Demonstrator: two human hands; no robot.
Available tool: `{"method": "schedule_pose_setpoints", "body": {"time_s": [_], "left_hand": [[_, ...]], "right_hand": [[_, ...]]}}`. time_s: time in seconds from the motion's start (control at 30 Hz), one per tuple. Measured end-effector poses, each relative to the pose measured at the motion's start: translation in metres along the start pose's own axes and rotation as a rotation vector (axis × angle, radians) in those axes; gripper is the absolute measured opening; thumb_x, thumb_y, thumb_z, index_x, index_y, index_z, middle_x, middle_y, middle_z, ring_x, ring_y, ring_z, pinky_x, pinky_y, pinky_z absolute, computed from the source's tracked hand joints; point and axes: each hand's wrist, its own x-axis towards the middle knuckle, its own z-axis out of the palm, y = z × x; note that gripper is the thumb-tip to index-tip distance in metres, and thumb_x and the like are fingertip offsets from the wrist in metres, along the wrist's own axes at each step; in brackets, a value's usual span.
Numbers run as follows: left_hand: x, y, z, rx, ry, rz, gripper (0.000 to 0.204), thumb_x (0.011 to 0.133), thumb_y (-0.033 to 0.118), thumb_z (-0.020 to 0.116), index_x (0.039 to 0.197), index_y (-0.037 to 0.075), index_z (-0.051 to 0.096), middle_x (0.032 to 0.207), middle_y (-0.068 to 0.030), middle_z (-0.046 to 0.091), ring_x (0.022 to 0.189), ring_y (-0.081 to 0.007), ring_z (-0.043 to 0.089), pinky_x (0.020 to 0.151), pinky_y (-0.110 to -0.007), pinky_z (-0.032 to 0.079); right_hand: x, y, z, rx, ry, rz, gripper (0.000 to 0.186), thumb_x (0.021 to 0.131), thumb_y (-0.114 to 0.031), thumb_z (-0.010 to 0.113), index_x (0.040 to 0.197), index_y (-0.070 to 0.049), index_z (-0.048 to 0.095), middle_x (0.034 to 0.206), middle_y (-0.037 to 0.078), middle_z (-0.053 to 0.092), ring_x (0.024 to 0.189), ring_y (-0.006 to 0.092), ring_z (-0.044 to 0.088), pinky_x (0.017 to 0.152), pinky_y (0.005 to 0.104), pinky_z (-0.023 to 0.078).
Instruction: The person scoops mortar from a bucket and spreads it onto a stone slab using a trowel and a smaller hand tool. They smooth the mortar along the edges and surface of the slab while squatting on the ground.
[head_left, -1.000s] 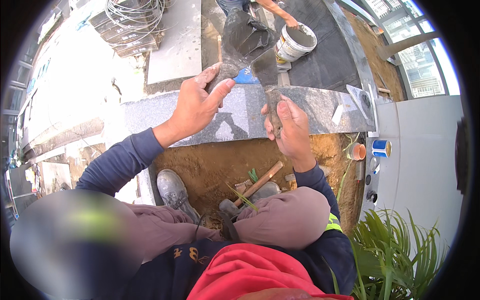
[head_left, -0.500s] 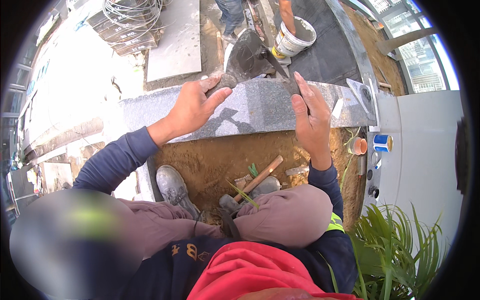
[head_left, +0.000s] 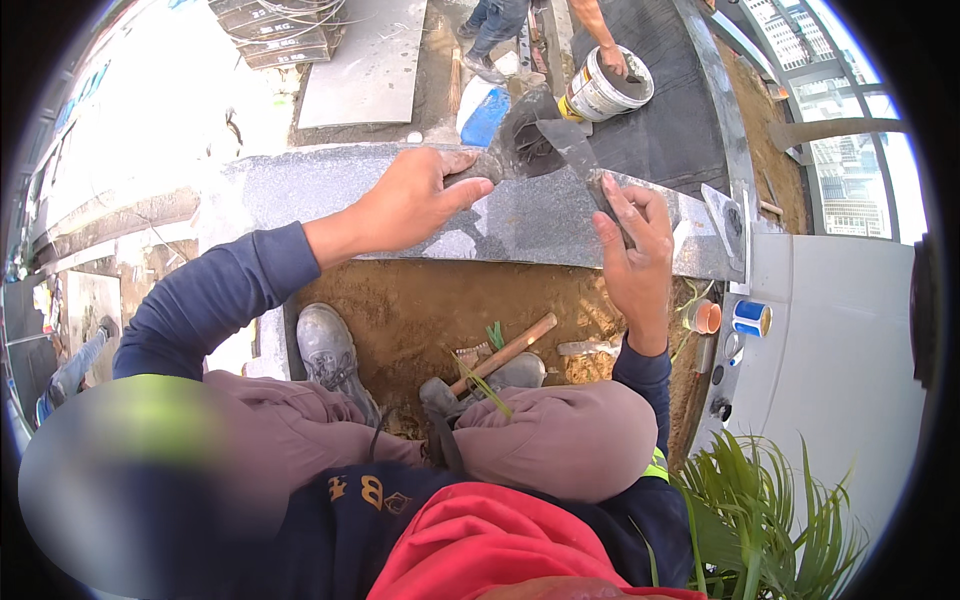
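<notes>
My left hand (head_left: 430,195) is closed around the handle end of what looks like a trowel (head_left: 525,125), its broad pointed blade smeared with dark grey mortar. In my right hand (head_left: 640,245) is a putty knife (head_left: 568,147), its grey blade angled up and left against the trowel's right side. Fingers and thumb hide part of each handle. Both tools are held above a speckled grey stone slab (head_left: 330,180), which has darker wet-looking patches.
Beyond the slab, another person's hand (head_left: 612,60) reaches into a white bucket (head_left: 600,95). A wooden-handled hammer (head_left: 505,352) lies between my boots on bare soil (head_left: 420,285). Right stand a blue can (head_left: 750,318), an orange cup (head_left: 704,317) and a leafy plant (head_left: 760,500).
The view has shifted. The putty knife has turned, showing more of its blade, and now meets the trowel. The trowel blade has tilted, uncovering a blue-and-white sack behind it.
</notes>
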Motion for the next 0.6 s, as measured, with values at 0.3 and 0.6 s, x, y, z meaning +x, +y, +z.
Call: {"method": "schedule_pose_setpoints", "body": {"time_s": [0.3,0.6], "left_hand": [[0.001,0.003,-0.002,-0.046,-0.088,-0.074,0.042,0.101,0.031,0.062,0.104,-0.01,0.067,0.06,-0.0173,0.058,0.055,-0.0192,0.057,0.059,-0.04,0.049],[0.0,-0.008,0.0,-0.171,-0.132,-0.165,0.046,0.101,0.033,0.063,0.11,-0.013,0.067,0.058,-0.0053,0.059,0.051,-0.0111,0.057,0.05,-0.031,0.047]], "right_hand": [[0.004,0.003,0.011,0.009,-0.135,0.025,0.042,0.087,-0.006,0.074,0.129,-0.014,0.071,0.101,0.011,0.059,0.083,0.0239,0.058,0.076,0.034,0.048],[-0.003,0.003,0.005,0.051,-0.183,0.058,0.044,0.087,-0.007,0.074,0.131,-0.014,0.07,0.102,0.011,0.059,0.087,0.0242,0.058,0.078,0.0341,0.048]]}}
